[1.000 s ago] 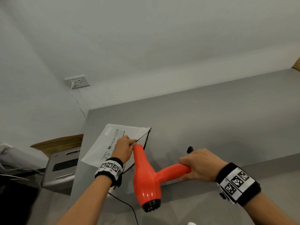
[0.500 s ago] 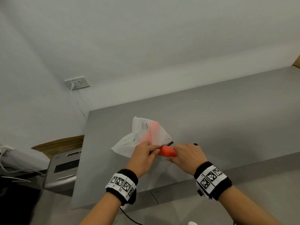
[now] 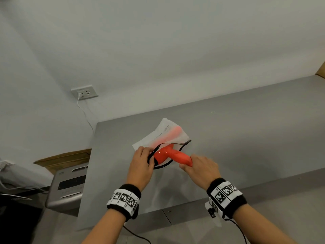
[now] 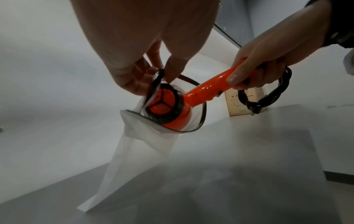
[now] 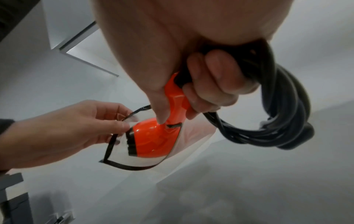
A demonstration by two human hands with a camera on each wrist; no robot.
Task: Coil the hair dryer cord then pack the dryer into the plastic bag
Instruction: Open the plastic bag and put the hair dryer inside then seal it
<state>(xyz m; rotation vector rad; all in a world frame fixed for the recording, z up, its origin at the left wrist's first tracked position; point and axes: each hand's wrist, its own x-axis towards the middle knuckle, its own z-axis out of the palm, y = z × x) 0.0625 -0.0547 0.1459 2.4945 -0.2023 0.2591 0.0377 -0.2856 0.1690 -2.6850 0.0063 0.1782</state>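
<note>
Head view: at centre frame, above a grey table [image 3: 246, 138], the left hand [image 3: 140, 162] pinches the black-edged mouth of a thin white plastic bag [image 3: 163, 132]. The right hand [image 3: 202, 166] is wrapped round the handle of an orange hair dryer [image 3: 171, 155], whose barrel shows pink through the film.

Left wrist view: mid-frame, the dryer's rear grille sits in the bag's mouth, and the bag droops limp below it.

Right wrist view: at right, the fingers clamp the coiled black cord [image 5: 283, 115] against the handle.

The dryer looks rigid and glossy, so probably slippery. The bag is flimsy and best held by its rim. The cord seems springy and should be kept pinned.
</note>
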